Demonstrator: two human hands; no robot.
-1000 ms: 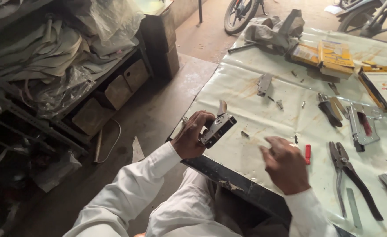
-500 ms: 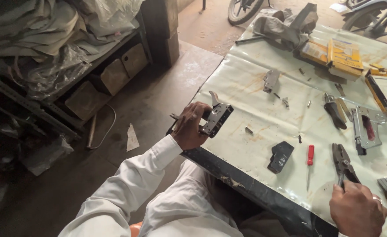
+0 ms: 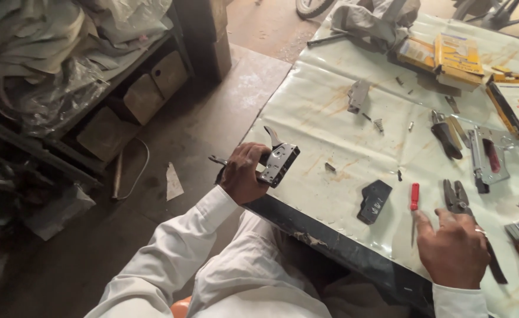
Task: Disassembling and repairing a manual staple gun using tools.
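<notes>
My left hand (image 3: 243,174) grips a grey metal staple-gun body (image 3: 278,162) with its lever sticking up, held over the table's near left edge. My right hand (image 3: 453,249) rests palm down on the table, fingers spread, index finger touching a small red-handled screwdriver (image 3: 414,203) and the handles of dark pliers (image 3: 461,203) just beside it. A black plastic cover piece (image 3: 374,201) lies on the table between the two hands.
The table (image 3: 330,126) is covered in stained white plastic sheet. On it lie a second staple gun (image 3: 488,155), more pliers (image 3: 445,134), yellow boxes (image 3: 447,54), a grey metal part (image 3: 358,95), small springs and screws. Shelves with bundled plastic stand at left.
My right hand moved from the table's near right corner up to the red screwdriver and pliers. The black cover stays where it was set down. The left hand holds the staple gun steady.
</notes>
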